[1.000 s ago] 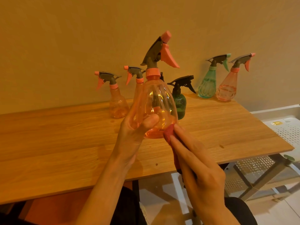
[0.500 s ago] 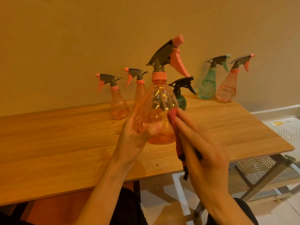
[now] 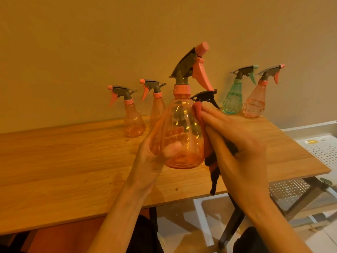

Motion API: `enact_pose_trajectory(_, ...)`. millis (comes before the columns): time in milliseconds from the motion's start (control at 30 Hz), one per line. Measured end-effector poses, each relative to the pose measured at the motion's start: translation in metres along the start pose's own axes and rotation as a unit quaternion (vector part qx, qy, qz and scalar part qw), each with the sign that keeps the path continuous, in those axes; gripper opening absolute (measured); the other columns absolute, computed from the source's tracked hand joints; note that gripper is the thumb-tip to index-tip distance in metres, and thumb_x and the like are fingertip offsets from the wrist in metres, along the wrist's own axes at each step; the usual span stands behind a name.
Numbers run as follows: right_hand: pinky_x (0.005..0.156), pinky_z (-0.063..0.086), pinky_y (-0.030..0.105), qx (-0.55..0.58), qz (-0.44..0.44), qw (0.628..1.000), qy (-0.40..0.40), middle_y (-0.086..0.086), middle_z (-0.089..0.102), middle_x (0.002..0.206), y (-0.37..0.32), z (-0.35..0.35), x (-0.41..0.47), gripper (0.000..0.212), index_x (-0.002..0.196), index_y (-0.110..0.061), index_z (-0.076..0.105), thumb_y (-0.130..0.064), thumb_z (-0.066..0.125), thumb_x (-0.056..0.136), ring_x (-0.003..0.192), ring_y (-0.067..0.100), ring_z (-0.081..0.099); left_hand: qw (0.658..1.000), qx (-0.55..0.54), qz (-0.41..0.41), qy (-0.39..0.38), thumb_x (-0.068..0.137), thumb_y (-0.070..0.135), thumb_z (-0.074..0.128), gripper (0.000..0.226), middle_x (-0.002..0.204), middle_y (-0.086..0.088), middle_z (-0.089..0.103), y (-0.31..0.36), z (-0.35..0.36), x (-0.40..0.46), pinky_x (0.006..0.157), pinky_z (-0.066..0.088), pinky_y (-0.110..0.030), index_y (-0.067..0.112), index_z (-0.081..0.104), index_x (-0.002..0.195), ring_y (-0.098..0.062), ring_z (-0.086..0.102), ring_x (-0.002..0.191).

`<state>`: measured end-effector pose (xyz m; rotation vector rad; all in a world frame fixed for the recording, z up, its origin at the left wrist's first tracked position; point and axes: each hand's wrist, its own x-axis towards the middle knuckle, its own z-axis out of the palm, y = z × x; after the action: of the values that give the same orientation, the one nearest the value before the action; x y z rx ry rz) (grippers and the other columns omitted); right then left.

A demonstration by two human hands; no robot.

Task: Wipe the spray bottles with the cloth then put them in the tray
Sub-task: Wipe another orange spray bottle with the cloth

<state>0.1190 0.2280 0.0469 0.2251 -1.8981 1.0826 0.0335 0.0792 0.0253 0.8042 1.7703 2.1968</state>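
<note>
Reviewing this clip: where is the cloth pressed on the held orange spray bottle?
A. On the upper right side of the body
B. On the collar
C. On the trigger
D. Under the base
A: the right hand presses the red cloth against the upper right side of the orange spray bottle, below the collar.

Both hands and forearms are bare, without sleeves, rings or watch; dark clothing, perhaps trousers, shows below.

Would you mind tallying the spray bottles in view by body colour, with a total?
Orange: 3, namely the held bottle, the far-left bottle and the bottle beside it
Dark green: 1, the mostly hidden bottle
Teal: 1
Pink: 1
Total: 6
</note>
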Motion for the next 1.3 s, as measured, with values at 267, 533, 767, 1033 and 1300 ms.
enact_pose_trajectory(267, 0.074, 0.062, 0.047, -0.019, -0.008, 1.0, 0.019, -0.011, 0.057, 0.145, 0.004, 0.002, -0.03, 0.035, 0.134, -0.017, 0.063, -0.016, 0.056, 0.1, 0.112, 0.021, 0.068, 0.997, 0.034, -0.041, -0.058, 0.056, 0.067, 0.086, 0.101, 0.136, 0.01, 0.066, 0.002, -0.009, -0.003, 0.101, 0.054, -0.038, 0.041, 0.046, 0.145, -0.014, 0.06, 0.13)
enact_pose_trajectory(533, 0.083, 0.06, 0.045, -0.044, -0.04, 0.997, -0.039, -0.003, 0.057, 0.145, -0.003, 0.006, -0.034, 0.036, 0.134, -0.012, 0.062, -0.014, 0.055, 0.099, 0.127, 0.016, 0.06, 0.993, 0.104, -0.006, -0.048, 0.049, 0.061, 0.093, 0.116, 0.138, 0.01, 0.064, 0.001, -0.007, -0.002, 0.106, 0.051, -0.038, 0.028, 0.046, 0.15, -0.01, 0.058, 0.131)
enact_pose_trajectory(767, 0.091, 0.058, 0.038, -0.07, -0.053, 0.996, -0.009, -0.001, 0.06, 0.14, 0.002, -0.001, 0.007, 0.034, 0.133, -0.012, 0.064, -0.016, 0.057, 0.1, 0.117, 0.018, 0.066, 0.997, 0.053, -0.027, -0.058, 0.051, 0.066, 0.09, 0.107, 0.139, 0.01, 0.063, -0.002, -0.006, -0.01, 0.101, 0.054, -0.032, 0.042, 0.045, 0.145, -0.013, 0.059, 0.13)
enact_pose_trajectory(1033, 0.108, 0.046, 0.038, -0.186, -0.126, 0.974, -0.041, 0.005, 0.06, 0.14, 0.005, 0.003, 0.02, 0.038, 0.134, -0.008, 0.063, -0.022, 0.052, 0.101, 0.134, 0.023, 0.053, 0.997, 0.027, -0.004, -0.069, 0.057, 0.066, 0.087, 0.097, 0.142, 0.009, 0.061, -0.001, -0.003, -0.013, 0.098, 0.056, -0.032, 0.047, 0.048, 0.144, -0.016, 0.058, 0.132)
enact_pose_trajectory(1300, 0.109, 0.046, 0.037, -0.208, -0.136, 0.967, -0.065, 0.004, 0.06, 0.14, 0.008, 0.0, 0.011, 0.036, 0.134, -0.008, 0.063, -0.016, 0.057, 0.099, 0.135, 0.024, 0.053, 0.998, 0.018, -0.006, -0.061, 0.055, 0.069, 0.086, 0.101, 0.141, 0.01, 0.061, -0.001, 0.001, -0.012, 0.094, 0.057, -0.03, 0.045, 0.047, 0.144, -0.015, 0.059, 0.131)
